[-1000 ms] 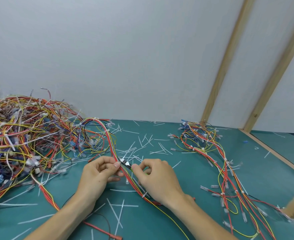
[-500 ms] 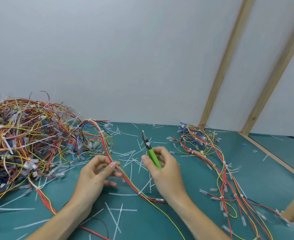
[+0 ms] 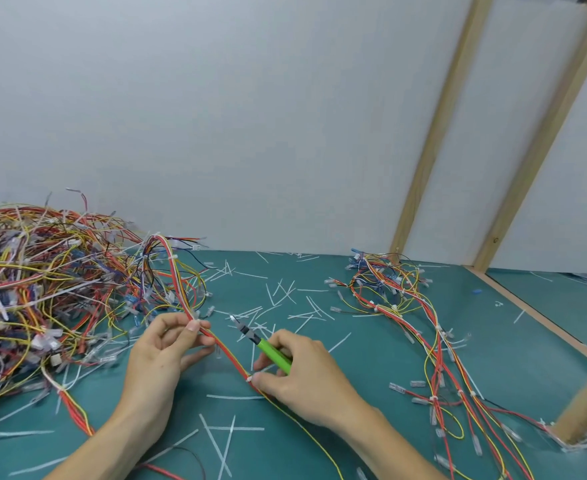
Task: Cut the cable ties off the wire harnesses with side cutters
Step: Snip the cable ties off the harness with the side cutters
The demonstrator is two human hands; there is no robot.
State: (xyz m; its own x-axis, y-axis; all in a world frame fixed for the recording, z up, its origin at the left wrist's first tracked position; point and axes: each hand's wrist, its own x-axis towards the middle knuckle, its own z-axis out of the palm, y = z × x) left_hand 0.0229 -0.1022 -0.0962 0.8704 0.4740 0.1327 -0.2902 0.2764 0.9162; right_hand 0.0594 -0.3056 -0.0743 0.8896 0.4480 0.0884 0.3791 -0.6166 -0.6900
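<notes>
The left hand (image 3: 157, 362) is pinching a red-and-yellow wire harness (image 3: 228, 356) between thumb and fingertips. The right hand (image 3: 302, 375) is curling round green-handled side cutters (image 3: 266, 344), their tip pointing up-left, while its thumb is pressing the harness at a white cable tie (image 3: 249, 379). Cut tie pieces (image 3: 285, 296) are lying on the green surface (image 3: 371, 358) beyond both hands.

Place: a small work room for wire jobs.
Table: a green work mat (image 3: 371, 341) covers it.
Wires: a big heap of wires (image 3: 42, 289) lies on the left of the mat.
Scraps: cut white ties (image 3: 285, 296) lie over the middle of the mat.
Wall: plain white boards (image 3: 250, 116) with wooden strips (image 3: 434, 133) stand behind the mat.
</notes>
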